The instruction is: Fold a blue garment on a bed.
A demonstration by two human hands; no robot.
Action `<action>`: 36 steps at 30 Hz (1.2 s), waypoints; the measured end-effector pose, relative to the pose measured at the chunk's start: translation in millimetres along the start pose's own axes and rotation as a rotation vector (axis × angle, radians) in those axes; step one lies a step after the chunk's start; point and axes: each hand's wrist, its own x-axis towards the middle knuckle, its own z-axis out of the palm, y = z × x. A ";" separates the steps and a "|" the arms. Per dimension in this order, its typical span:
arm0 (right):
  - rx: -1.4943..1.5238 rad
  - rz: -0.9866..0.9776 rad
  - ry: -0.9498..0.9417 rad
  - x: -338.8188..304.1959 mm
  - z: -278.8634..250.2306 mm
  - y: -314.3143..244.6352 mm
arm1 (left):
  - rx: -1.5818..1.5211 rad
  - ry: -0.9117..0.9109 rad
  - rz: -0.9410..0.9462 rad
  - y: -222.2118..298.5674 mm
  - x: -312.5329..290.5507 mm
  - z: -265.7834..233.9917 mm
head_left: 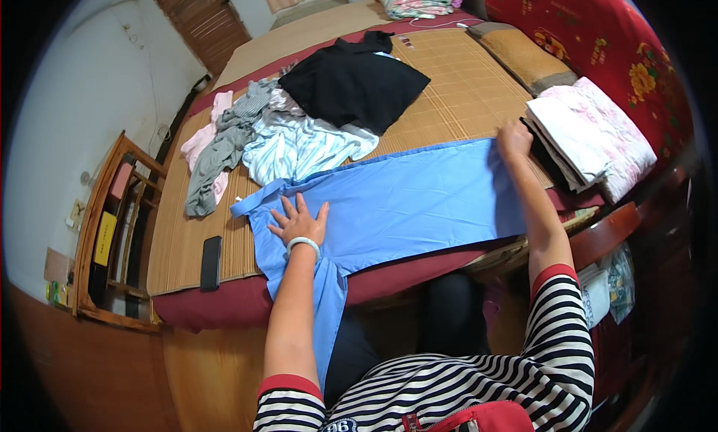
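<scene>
A pair of blue trousers (404, 196) lies across the near part of the bed, its waistband end at the left. One leg stretches flat to the right, while blue cloth hangs over the near bed edge beside my left forearm. My left hand (301, 224), with a pale bangle at the wrist, presses flat on the trousers near the waistband, fingers spread. At the far right corner of the stretched leg, my right hand (514, 140) is closed on the cloth; its fingertips are partly hidden.
Beyond the trousers lie a black garment (355, 84), a striped blue-white garment (299, 144), a grey garment (217, 159) and pink cloth (198, 140). Folded clothes (572, 137) are stacked right of my right hand. A dark phone (211, 263) rests near the bed's left front corner.
</scene>
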 end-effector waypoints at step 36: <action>0.050 0.024 -0.485 -57.9 -24.3 -10.2 | 0.027 0.040 -0.011 6.4 -2.6 3.8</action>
